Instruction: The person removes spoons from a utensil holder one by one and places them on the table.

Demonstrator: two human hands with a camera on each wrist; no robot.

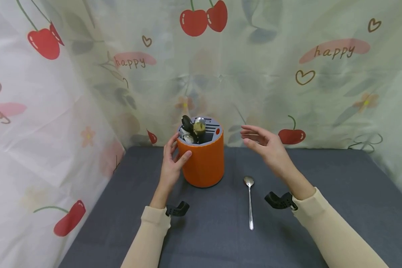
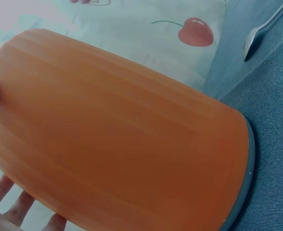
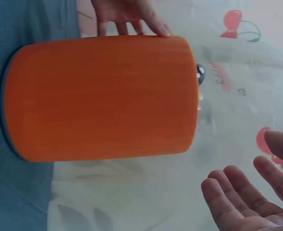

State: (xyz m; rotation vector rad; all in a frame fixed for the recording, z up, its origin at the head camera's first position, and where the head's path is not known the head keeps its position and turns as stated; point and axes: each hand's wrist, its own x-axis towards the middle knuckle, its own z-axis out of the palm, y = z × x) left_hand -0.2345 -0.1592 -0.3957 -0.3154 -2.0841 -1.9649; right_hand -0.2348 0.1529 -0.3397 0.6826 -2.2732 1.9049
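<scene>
An orange cylindrical utensil holder (image 1: 203, 167) with a grey slotted top stands upright on the table. Several spoons (image 1: 188, 126) stick up from its left opening. My left hand (image 1: 171, 163) grips the holder's left side near the rim, thumb on the front and fingers around the back. In the left wrist view its fingers (image 2: 21, 207) show along the holder's edge. My right hand (image 1: 264, 147) hovers to the right of the holder, apart from it, fingers loosely extended and holding nothing. Below that hand, a metal spoon (image 1: 249, 203) lies on the table, bowl pointing away from me.
A dark grey cloth covers the table (image 1: 217, 238). Patterned curtains (image 1: 221, 74) with cherries and lettering hang behind it and along the left. Each wrist wears a black camera mount (image 1: 279, 201).
</scene>
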